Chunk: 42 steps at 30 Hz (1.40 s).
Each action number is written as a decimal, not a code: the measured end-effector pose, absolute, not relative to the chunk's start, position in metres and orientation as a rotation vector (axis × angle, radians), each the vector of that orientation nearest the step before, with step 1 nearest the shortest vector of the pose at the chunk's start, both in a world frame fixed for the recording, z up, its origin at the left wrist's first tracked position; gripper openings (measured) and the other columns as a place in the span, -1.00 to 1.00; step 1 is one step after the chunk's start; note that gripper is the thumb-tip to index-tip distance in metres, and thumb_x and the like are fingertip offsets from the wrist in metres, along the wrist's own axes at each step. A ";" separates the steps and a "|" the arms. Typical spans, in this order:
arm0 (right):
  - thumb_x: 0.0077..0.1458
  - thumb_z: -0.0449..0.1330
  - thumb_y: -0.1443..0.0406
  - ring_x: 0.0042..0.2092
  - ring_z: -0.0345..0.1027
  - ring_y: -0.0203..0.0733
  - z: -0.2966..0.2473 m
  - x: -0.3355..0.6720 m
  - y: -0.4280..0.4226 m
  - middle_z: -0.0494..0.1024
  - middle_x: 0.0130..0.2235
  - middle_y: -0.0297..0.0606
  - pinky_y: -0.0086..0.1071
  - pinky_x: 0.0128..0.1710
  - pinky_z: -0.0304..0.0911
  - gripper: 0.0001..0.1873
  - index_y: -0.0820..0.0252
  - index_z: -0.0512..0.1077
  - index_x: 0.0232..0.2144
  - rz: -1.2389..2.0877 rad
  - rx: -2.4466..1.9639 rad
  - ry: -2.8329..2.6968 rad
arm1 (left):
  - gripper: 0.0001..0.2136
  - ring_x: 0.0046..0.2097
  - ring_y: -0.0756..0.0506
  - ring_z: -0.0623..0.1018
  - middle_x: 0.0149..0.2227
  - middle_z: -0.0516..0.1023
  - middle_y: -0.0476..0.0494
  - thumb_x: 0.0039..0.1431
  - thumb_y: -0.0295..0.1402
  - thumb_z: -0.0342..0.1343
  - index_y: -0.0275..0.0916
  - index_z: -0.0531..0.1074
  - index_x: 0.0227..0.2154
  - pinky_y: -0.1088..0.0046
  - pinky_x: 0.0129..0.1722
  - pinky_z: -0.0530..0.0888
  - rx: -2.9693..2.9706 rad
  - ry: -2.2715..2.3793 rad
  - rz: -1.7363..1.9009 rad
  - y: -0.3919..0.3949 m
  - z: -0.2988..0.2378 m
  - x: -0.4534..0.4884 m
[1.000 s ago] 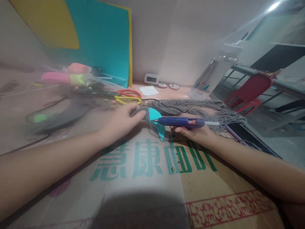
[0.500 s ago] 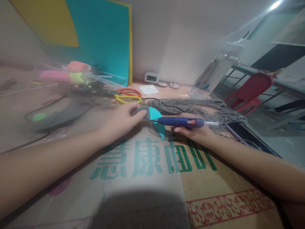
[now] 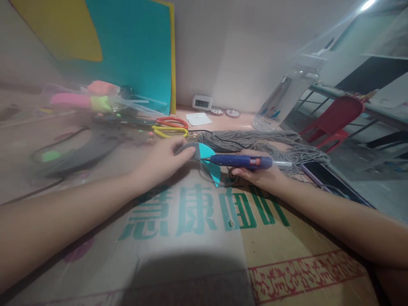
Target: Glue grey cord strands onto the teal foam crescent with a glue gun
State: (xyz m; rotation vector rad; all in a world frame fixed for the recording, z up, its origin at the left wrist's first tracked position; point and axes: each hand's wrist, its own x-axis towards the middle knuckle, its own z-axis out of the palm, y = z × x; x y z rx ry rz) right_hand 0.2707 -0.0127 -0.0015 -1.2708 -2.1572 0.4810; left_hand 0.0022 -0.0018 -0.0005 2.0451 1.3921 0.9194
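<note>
My right hand (image 3: 258,174) is closed around a blue glue gun (image 3: 242,161) lying level, its nozzle pointing left at a small teal piece (image 3: 208,159). That teal piece is partly wrapped in grey cord and rests on a flattened cardboard box (image 3: 197,229) printed with green characters. My left hand (image 3: 162,160) presses its fingers down on the grey-wrapped end of the piece, holding it in place. A bundle of grey cord (image 3: 255,142) lies just behind both hands.
Red and yellow scissors (image 3: 170,126) lie behind my left hand. Teal and yellow foam sheets (image 3: 134,51) lean on the wall. A small clock (image 3: 202,102), a white card (image 3: 198,119), a plastic bottle (image 3: 283,100), a phone (image 3: 331,180) and a red chair (image 3: 334,121) are around.
Almost nothing differs: both hands stay where they were, with the glue gun's nozzle at the teal piece. The view has shifted very slightly.
</note>
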 end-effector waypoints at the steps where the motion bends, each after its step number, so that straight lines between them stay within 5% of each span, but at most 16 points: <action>1: -0.05 0.32 0.04 -0.43 0.33 -0.20 -0.001 0.271 -0.013 0.45 -0.48 -0.28 -0.31 -0.43 0.27 -0.66 0.16 0.37 -0.51 0.485 -1.277 -2.152 | -0.70 -0.45 -0.02 0.34 -0.53 0.35 0.05 0.19 -0.15 0.03 -0.22 0.22 -0.55 0.45 -0.43 0.21 2.042 1.390 0.917 -0.002 0.000 0.002; 42: -0.07 0.31 0.00 -0.49 0.27 -0.25 0.001 0.266 -0.014 0.41 -0.55 -0.33 -0.37 -0.49 0.19 -0.60 0.17 0.33 -0.56 0.449 -1.346 -2.095 | -0.72 -0.46 -0.05 0.36 -0.55 0.38 0.03 0.20 -0.12 0.00 -0.21 0.29 -0.48 0.48 -0.49 0.23 2.053 1.294 0.843 -0.003 0.000 0.002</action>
